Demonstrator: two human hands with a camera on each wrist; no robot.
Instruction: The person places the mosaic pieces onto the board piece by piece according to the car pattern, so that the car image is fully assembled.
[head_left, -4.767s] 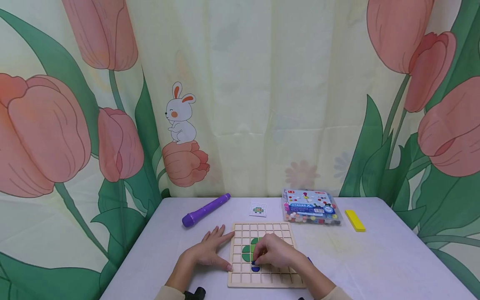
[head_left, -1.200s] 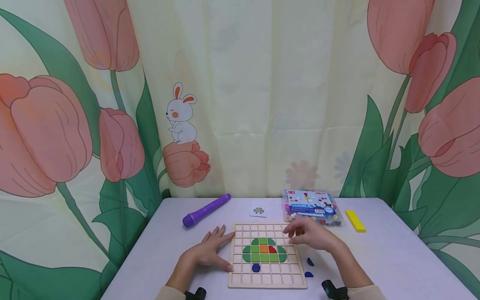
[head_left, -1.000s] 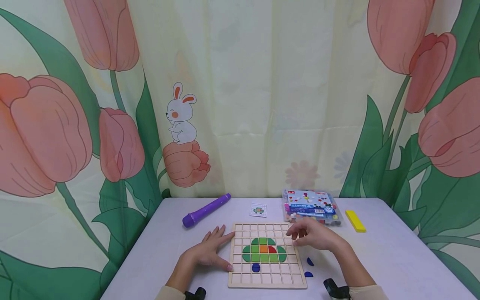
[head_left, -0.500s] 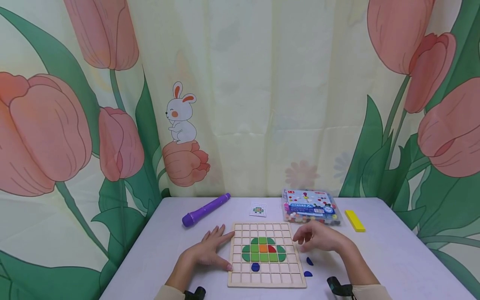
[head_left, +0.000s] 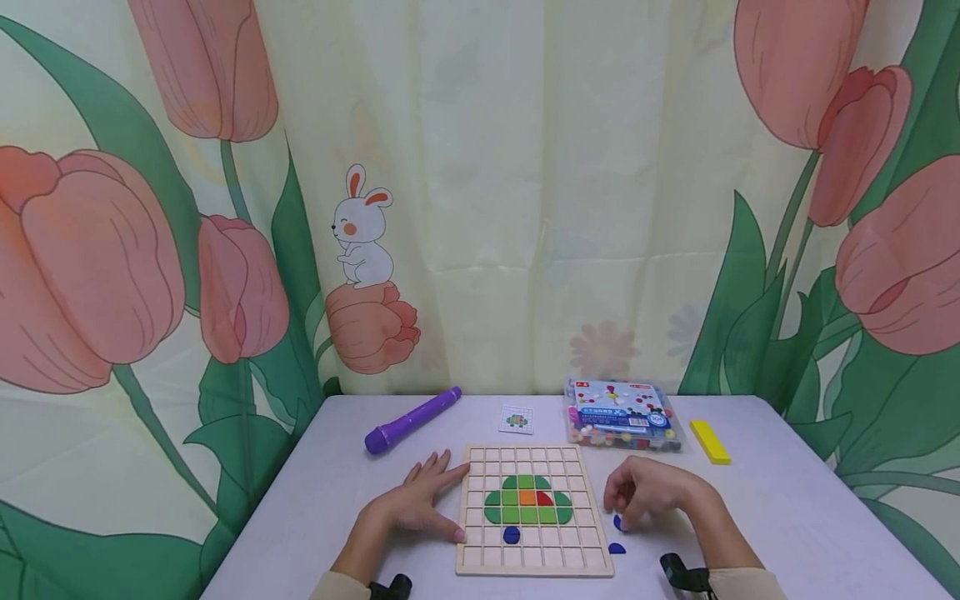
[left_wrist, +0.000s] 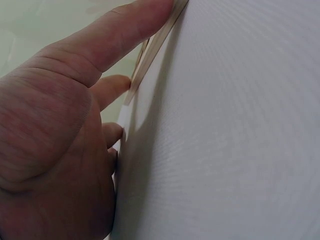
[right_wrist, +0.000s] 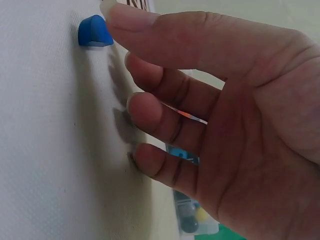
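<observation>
My left hand lies spread at the left edge of the wooden grid board, thumb and forefinger touching its rim. Green, orange and red tiles form a rounded patch in the board's middle, and two dark blue half-round tiles make a circle below it. To the right of the board, my right hand is low over the table with fingers bent. Its thumb and forefinger are right at a blue half-round tile, partly covered. Another blue half-round tile lies nearer me. In the right wrist view a blue tile sits beside the thumb tip.
Behind the board lies a small pattern card. A purple microphone-shaped toy is at the back left. At the back right are a clear box of colourful beads and a yellow block. A tulip-printed curtain hangs behind the table.
My right hand has left the board, where it was placing a blue tile, and moved right and down to the loose blue tile. The left hand has stayed put.
</observation>
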